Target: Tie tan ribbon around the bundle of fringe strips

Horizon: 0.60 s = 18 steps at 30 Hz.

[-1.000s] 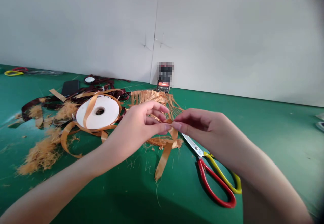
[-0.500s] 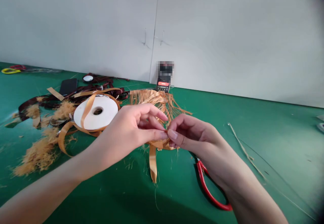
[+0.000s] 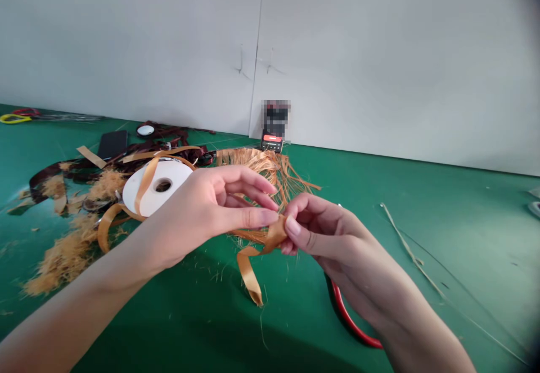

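My right hand pinches an orange-gold satin ribbon between thumb and fingers. From the other side my left hand has its thumb tip and a fingertip closed at the ribbon's upper edge, its index finger raised. The loose tail of the ribbon hangs below and curls down to the table. Behind both hands lies a bundle of frayed orange ribbon strands, partly hidden by my fingers. Under my right wrist shows the red handle of a pair of scissors; the rest is covered.
A white ribbon spool lies left beside frayed orange fluff and dark ribbons. A black phone-like slab and yellow-handled scissors lie farther back. A phone leans against the white wall. Pale cord lies right.
The ribbon between my hands has turned up and shows its broad face. My fingertips have moved slightly apart, and the hanging tail has shifted left at its top.
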Available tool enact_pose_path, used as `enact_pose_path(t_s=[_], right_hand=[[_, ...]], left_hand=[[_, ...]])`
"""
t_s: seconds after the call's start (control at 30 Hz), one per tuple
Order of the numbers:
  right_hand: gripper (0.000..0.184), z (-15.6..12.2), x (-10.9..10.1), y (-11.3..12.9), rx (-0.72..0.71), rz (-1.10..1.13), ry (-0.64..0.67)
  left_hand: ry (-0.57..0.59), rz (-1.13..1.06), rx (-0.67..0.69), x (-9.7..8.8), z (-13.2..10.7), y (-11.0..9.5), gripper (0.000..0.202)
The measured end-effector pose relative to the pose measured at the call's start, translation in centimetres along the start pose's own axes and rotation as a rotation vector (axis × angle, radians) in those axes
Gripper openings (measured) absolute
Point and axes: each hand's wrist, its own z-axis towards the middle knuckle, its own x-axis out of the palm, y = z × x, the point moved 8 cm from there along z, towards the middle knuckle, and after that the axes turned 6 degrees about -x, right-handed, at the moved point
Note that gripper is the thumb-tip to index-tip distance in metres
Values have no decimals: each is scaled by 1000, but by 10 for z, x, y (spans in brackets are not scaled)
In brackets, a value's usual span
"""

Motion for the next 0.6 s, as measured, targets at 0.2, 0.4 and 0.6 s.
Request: enact_pose_path(t_s=[0.2, 0.4, 0.6], right_hand=[[18, -2, 0, 1, 5, -36, -12], [22, -4, -5, 15, -111, -179, -94], [23, -2, -7, 17, -229, -269, -138]], left_hand=[[23, 2, -10, 2, -2, 1, 32], [-27, 38, -7, 1, -1, 0, 38], [-7, 88, -156, 9, -3, 4, 39]])
